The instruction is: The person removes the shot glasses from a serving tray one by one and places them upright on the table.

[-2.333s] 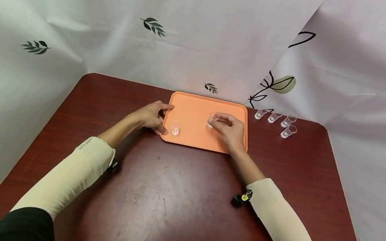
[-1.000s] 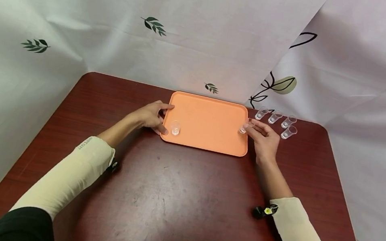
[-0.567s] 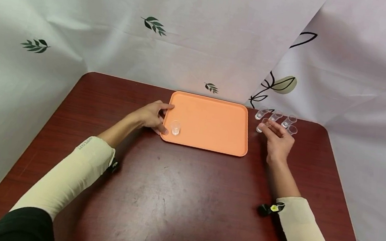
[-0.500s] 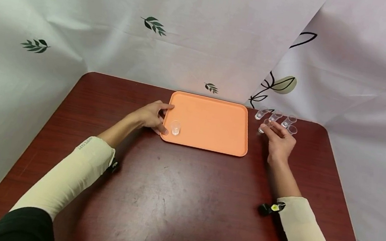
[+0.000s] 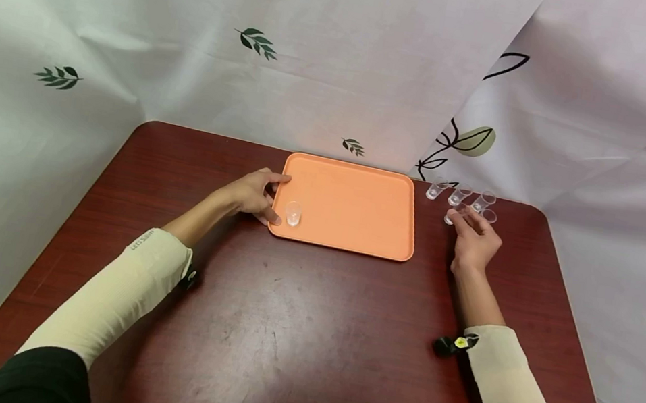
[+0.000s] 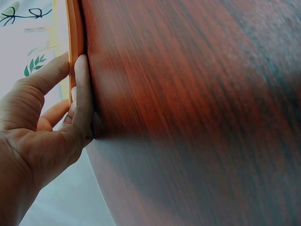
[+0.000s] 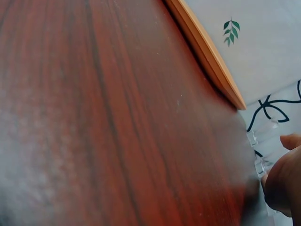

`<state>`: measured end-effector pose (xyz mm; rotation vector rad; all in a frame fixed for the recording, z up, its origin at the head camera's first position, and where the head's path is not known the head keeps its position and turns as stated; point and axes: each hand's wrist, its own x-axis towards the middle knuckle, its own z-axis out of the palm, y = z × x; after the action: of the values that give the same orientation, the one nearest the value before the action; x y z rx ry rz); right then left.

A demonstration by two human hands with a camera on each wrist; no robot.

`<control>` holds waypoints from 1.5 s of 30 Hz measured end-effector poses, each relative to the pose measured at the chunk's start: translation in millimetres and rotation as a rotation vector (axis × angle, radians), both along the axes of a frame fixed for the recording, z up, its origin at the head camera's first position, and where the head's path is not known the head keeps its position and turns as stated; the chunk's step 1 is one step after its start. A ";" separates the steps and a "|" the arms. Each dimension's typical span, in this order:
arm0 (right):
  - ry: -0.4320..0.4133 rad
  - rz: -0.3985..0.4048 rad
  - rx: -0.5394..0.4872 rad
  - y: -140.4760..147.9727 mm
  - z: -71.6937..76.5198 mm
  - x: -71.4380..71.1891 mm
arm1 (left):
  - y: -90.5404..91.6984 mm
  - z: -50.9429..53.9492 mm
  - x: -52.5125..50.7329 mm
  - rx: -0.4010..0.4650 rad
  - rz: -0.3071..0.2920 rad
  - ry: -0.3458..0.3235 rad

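Observation:
My left hand (image 5: 249, 193) holds the left edge of an orange tray (image 5: 352, 209), with fingertips at its rim. In the left wrist view, that hand (image 6: 47, 127) has its thumb and fingers against the tray's edge (image 6: 76, 33). A small clear cup (image 5: 293, 214) stands on the tray near its front left corner. To the right of the tray, my right hand (image 5: 473, 243) pinches another clear cup (image 5: 449, 217) low over the table; the fingers partly cover it. In the right wrist view only part of this hand (image 7: 284, 183) shows.
Several similar clear cups stand along the table's back right, including a leftmost one (image 5: 437, 189) and a middle one (image 5: 459, 195). Another cup (image 5: 489, 216) is partly hidden behind my right fingers. A white patterned curtain (image 5: 317, 58) hangs behind the dark red wooden table (image 5: 293, 334).
My right hand has carried its clear cup from above the tray rightward, past the right rim, to beside the other cups. The left hand stays at the tray's edge.

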<state>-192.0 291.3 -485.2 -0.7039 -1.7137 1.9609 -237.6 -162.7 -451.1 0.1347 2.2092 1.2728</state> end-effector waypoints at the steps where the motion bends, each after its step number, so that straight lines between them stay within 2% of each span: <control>1: -0.001 -0.010 -0.003 0.5 -0.3 -0.5 | 0.2 0.4 0.2 0.001 0.000 -0.002; 8: -0.005 -0.087 -0.024 0.0 -0.5 -3.1 | 0.8 2.5 1.1 0.012 0.003 -0.010; 13: -0.020 -0.099 -0.041 -0.1 1.5 -1.8 | 1.2 1.8 0.8 0.006 0.004 -0.005; 19: -0.048 -0.086 -0.069 0.9 1.7 3.2 | 1.6 -0.5 0.3 0.006 -0.001 -0.004; 24: -0.071 -0.070 -0.043 0.2 0.6 10.7 | 0.5 -0.6 0.6 -0.004 -0.002 0.006; 33: -0.063 -0.058 -0.004 -0.3 -0.9 23.3 | 0.1 -0.6 1.3 0.020 0.000 0.000; 40: -0.014 -0.057 -0.017 -5.3 0.3 32.0 | 0.6 -0.5 1.3 0.031 0.003 -0.008; 45: 0.003 -0.021 -0.017 -13.5 2.9 35.2 | 0.3 -0.3 1.0 0.028 -0.001 -0.008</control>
<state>-156.8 277.8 -482.3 -0.7217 -1.6827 1.9640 -236.5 -162.4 -451.5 0.1416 2.1849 1.3024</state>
